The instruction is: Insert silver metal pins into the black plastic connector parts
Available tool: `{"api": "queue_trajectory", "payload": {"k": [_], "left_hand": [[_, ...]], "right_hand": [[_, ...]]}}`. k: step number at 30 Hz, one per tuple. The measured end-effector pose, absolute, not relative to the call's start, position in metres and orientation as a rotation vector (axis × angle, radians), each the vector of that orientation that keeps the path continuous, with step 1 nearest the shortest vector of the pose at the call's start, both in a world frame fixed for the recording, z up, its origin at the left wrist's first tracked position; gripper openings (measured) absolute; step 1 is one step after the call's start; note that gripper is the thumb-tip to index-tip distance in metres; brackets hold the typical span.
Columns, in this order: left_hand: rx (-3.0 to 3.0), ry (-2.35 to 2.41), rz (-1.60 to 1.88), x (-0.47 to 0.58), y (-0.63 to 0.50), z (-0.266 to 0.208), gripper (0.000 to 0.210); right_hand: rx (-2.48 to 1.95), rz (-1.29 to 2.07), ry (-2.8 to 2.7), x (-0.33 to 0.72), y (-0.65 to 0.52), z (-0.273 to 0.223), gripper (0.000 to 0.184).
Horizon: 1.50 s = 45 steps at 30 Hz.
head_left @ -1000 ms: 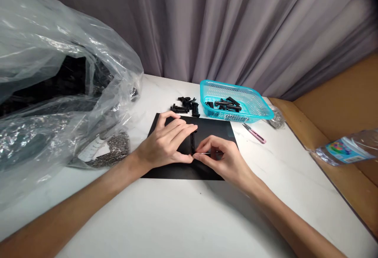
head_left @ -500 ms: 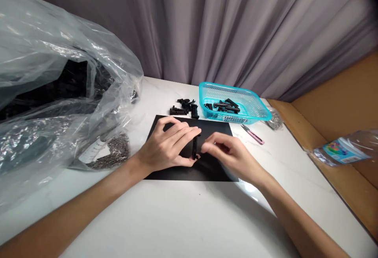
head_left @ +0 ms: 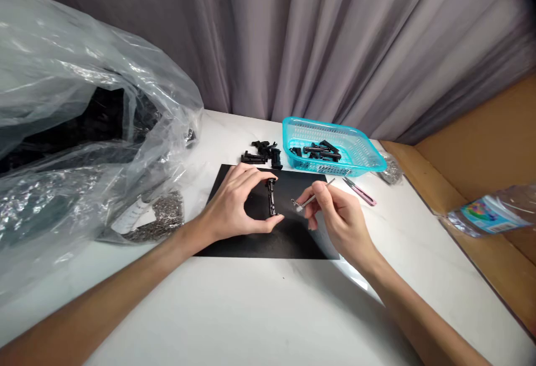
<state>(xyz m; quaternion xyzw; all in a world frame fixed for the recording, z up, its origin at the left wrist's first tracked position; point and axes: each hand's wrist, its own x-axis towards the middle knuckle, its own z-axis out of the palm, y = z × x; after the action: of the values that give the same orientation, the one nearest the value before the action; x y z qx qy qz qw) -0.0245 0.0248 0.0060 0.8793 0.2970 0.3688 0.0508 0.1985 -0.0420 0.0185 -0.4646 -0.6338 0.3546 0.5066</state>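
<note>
My left hand [head_left: 238, 201] grips a slim black plastic part [head_left: 271, 197] by its two ends, thumb at the near end and fingertips at the far end. To the right of it, my right hand [head_left: 339, 212] is closed on a thin metal rod [head_left: 309, 201] with a pale end. A small silvery coiled piece, perhaps a spring [head_left: 294, 202], shows at that end; whether it is fixed to the rod I cannot tell. Both hands are above a black mat [head_left: 268, 243], and the rod is apart from the black part.
Several black parts [head_left: 262, 154] lie behind the mat. A blue basket [head_left: 355, 165] holds more of them, with a pink-handled cutter [head_left: 360, 192] nearby. Left are a bag of small metal pieces [head_left: 163, 215] and a large plastic bag [head_left: 167, 76]. A bottle [head_left: 489, 212] lies at the right by cardboard [head_left: 473, 131].
My left hand has turned the black part so more of its side shows. My right hand has moved back to the right and turned, bringing the rod and silvery piece into sight.
</note>
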Motion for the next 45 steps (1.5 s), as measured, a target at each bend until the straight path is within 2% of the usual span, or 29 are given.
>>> {"api": "queue_trajectory", "payload": {"k": [4, 7, 28, 45], "left_hand": [[2.464, 0.918, 0.999, -0.025, 0.027, 0.004, 0.051], [2.383, 0.906, 0.954, -0.027, 0.029, 0.001, 0.051], [2.282, 0.905, 0.962, -0.026, 0.032, -0.006, 0.059], [2.118, 0.940, 0.869, -0.022, 0.028, -0.003, 0.053]], "right_hand": [[-0.905, 1.115, -1.406, 0.194, -0.041, 0.018, 0.025], [-0.899, 1.136, -1.391, 0.193, -0.040, 0.016, 0.019], [-0.914, 1.151, -1.377, 0.192, -0.038, 0.006, 0.021], [-0.850, 1.146, -1.475, 0.194, -0.036, 0.005, 0.017]]}}
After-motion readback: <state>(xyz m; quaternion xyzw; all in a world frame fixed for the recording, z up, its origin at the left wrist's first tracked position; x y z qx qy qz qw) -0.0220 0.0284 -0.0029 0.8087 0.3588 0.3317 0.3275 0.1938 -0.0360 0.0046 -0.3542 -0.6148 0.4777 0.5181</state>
